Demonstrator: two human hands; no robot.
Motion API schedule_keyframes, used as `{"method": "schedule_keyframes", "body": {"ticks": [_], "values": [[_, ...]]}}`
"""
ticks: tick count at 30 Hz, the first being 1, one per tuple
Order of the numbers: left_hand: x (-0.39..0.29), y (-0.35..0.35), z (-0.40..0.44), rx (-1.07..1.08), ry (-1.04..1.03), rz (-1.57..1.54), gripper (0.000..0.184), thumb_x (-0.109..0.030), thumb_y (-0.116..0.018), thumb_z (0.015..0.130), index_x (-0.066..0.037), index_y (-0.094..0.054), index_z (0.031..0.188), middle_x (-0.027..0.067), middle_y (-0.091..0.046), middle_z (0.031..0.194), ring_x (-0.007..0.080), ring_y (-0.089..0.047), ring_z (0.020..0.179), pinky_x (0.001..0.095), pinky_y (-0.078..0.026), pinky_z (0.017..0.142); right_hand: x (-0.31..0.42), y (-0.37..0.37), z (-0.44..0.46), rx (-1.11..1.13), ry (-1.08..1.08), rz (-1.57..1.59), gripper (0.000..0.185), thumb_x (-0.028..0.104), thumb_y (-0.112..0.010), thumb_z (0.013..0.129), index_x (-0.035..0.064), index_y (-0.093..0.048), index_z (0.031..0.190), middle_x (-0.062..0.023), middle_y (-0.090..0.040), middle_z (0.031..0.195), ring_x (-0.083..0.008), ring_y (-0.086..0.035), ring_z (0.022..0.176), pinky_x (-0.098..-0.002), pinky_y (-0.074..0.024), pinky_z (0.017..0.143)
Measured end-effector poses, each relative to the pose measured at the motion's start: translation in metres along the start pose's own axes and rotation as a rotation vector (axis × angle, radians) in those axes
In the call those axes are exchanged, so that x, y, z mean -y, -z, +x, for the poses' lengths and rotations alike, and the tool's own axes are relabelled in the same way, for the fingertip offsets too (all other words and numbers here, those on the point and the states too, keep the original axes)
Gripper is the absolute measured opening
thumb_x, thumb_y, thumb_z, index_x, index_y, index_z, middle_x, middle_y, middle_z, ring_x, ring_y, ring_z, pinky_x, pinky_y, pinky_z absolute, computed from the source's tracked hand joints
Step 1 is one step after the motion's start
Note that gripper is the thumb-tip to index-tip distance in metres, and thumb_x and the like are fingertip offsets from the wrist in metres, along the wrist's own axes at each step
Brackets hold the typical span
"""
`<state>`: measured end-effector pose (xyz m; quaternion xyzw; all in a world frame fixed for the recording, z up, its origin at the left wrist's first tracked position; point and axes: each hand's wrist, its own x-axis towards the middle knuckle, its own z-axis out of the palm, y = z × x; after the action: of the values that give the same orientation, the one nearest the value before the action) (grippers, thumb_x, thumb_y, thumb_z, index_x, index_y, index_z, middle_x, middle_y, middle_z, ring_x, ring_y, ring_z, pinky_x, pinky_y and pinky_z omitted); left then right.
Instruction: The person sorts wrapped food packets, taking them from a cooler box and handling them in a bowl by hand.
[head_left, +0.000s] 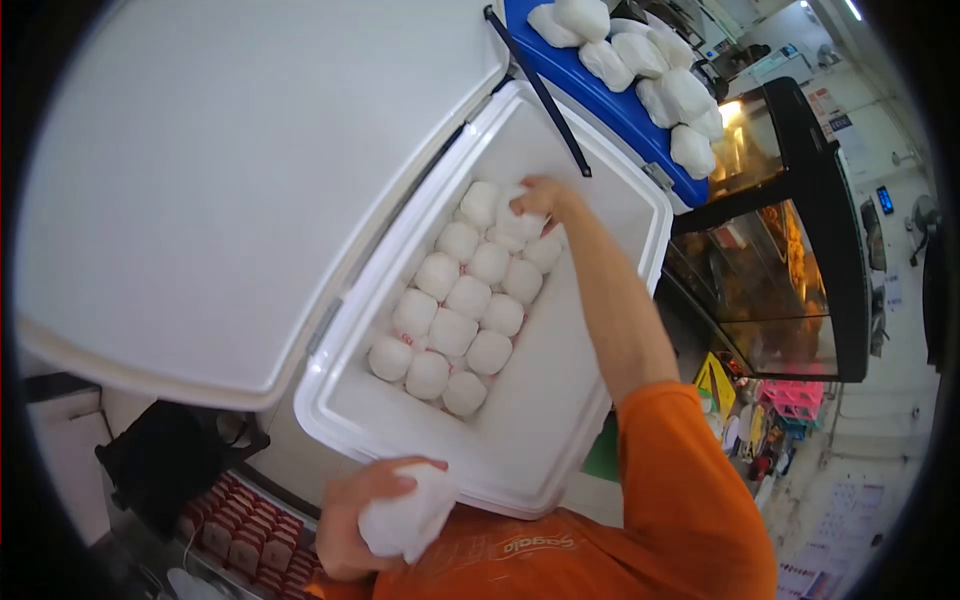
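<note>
My left hand (345, 515) is closed around a rounded white wrapped bundle (408, 512), held in front of my body outside the near end of an ice chest (325, 400). Inside the chest, my right hand (543, 198) reaches to the far end, its fingers curled over another white wrapped bundle (520, 222). That one sits at the top of the rows of similar white bundles (468, 297) packed side by side on the chest floor. Bits of red print show between some of them. The underside of my right hand's grip is hidden.
The chest's large white lid (220, 180) stands open at left, with a black strap (540, 90) across the far corner. More white bundles (640, 55) lie on a blue lid (600, 85) beyond. A lit glass display case (775, 250) stands right; red-and-white boxes (245, 530) are lower left.
</note>
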<state>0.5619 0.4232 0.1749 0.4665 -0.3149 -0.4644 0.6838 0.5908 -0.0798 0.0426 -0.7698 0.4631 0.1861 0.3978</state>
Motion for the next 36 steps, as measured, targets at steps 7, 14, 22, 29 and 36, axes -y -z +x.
{"method": "schedule_keyframes", "body": {"ticks": [7,14,22,29,36], "values": [[-0.022,0.047,0.023,0.156,0.045,0.116,0.076,-0.004,-0.085,0.06,-0.013,-0.054,0.129,0.0263,-0.056,0.129,0.0387,-0.062,0.111,0.0405,-0.052,0.091,-0.079,-0.054,0.047,-0.333,-0.177,-0.049,0.08,0.031,-0.074,0.071,-0.0108,-0.045,0.132,-0.0248,-0.065,0.115,-0.0389,-0.064,0.104,-0.0433,-0.0543,0.083],[-0.035,0.037,0.071,0.179,0.008,0.357,0.072,-0.006,-0.085,0.061,-0.009,-0.057,0.128,0.0211,-0.057,0.13,0.0369,-0.06,0.114,0.0392,-0.05,0.094,-0.074,-0.11,0.052,-0.829,-0.226,0.191,0.068,0.048,-0.052,0.091,-0.0108,-0.049,0.126,-0.0308,-0.063,0.115,-0.0423,-0.061,0.11,-0.046,-0.0463,0.098],[-0.024,0.006,0.121,-0.148,-0.038,0.729,0.077,0.003,-0.07,0.071,-0.001,-0.038,0.142,0.0275,-0.044,0.137,0.0433,-0.046,0.126,0.0439,-0.039,0.105,0.072,-0.009,-0.167,0.185,-0.036,0.439,0.063,0.054,-0.055,0.092,-0.0053,-0.064,0.111,-0.0133,-0.067,0.09,-0.0225,-0.069,0.068,-0.0337,-0.0586,0.056],[-0.019,0.001,0.134,0.047,-0.033,0.862,0.096,-0.001,-0.066,0.08,0.006,-0.001,0.152,0.0376,-0.013,0.15,0.0524,-0.019,0.141,0.0499,-0.024,0.115,0.073,-0.068,-0.249,0.228,0.27,0.773,0.044,0.015,-0.065,0.086,-0.0022,-0.053,0.125,-0.011,-0.062,0.106,-0.0192,-0.064,0.089,-0.0304,-0.0591,0.064],[-0.012,0.001,0.134,0.281,-0.036,0.66,0.089,-0.009,-0.066,0.084,0.009,-0.008,0.149,0.0353,-0.021,0.149,0.0489,-0.022,0.141,0.0482,-0.024,0.116,0.056,-0.09,-0.199,0.06,0.14,0.814,0.063,0.02,-0.067,0.081,-0.0101,-0.045,0.132,-0.0159,-0.061,0.105,-0.0201,-0.062,0.096,-0.0371,-0.0596,0.071]]}}
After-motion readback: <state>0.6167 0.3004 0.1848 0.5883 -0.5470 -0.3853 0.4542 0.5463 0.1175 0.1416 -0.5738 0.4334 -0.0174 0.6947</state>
